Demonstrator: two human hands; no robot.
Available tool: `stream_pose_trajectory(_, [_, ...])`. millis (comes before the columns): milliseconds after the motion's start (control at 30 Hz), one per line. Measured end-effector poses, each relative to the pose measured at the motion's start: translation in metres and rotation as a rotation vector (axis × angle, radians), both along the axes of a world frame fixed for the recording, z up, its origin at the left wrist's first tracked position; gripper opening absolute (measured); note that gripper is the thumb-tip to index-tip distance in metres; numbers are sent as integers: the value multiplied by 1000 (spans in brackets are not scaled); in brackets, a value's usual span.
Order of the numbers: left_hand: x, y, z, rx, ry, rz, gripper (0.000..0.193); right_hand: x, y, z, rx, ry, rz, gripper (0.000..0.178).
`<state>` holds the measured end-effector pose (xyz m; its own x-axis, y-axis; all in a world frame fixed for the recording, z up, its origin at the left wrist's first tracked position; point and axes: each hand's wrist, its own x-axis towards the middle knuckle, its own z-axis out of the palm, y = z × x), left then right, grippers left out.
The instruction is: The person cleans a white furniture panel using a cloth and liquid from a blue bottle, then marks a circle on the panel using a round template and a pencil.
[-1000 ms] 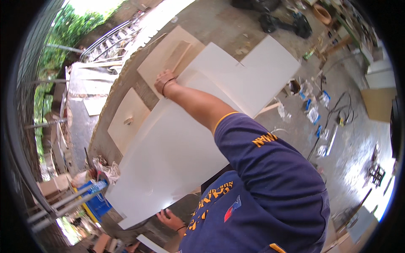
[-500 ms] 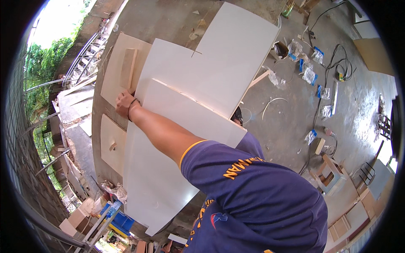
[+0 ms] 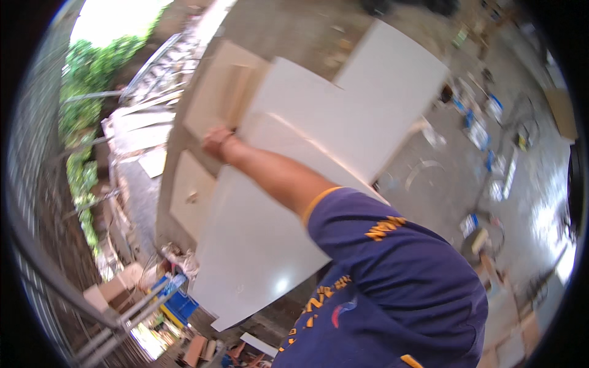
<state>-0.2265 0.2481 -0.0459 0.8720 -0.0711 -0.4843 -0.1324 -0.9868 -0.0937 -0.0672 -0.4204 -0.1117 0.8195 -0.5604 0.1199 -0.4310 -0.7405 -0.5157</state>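
Note:
My right arm, in a dark blue sleeve with yellow trim, reaches up and left across a large white panel [image 3: 264, 233]. My right hand [image 3: 217, 145] is at the panel's left edge with its fingers curled; blur hides what they hold, if anything. A dark band circles the wrist. Next to the hand lies a beige board [image 3: 211, 92] with a wooden strip [image 3: 239, 92] on it. Below the hand is a smaller beige board [image 3: 190, 195] with a small piece on top. A pale, narrow wooden edge [image 3: 313, 142] runs diagonally over the white panel. My left hand is out of view.
On the grey floor to the right lie clear-and-blue plastic wrappers [image 3: 478, 135], a dark coiled cable [image 3: 524, 132] and a thin curved strip [image 3: 423, 168]. A blue-and-yellow container [image 3: 178, 306] and metal rails [image 3: 138, 316] stand at lower left. Rubble and planks lie beyond the floor's left edge.
The whole view has shifted, so the panels and arm appear farther right, and the picture is blurred. My right hand stays at the white panel's left edge.

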Motion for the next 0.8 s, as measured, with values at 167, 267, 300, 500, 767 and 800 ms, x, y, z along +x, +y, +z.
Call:
stream_pose_trajectory(167, [8,-4,-28,-293,-145,38,25,0,0,15,-190,43,215,19])
stream_pose_trajectory(267, [-5,-109,11,-313,-380,27,21,6,-1,14,-163,2,167,19])
stream_pose_trajectory(300, [2,-116,10,-422,-437,-88,20,6,-9,16,-108,-61,121,19])
stream_pose_trajectory(500, [36,-187,6,-735,-395,-587,31,-15,-31,52,661,-609,-228,22])
stream_pose_trajectory(767, [64,-266,-21,-753,-75,-1172,76,-207,50,107,1528,-1221,-297,21])
stream_pose_trajectory(800, [64,-282,-24,-735,-38,-1271,81,-237,65,105,1540,-1246,-307,20])
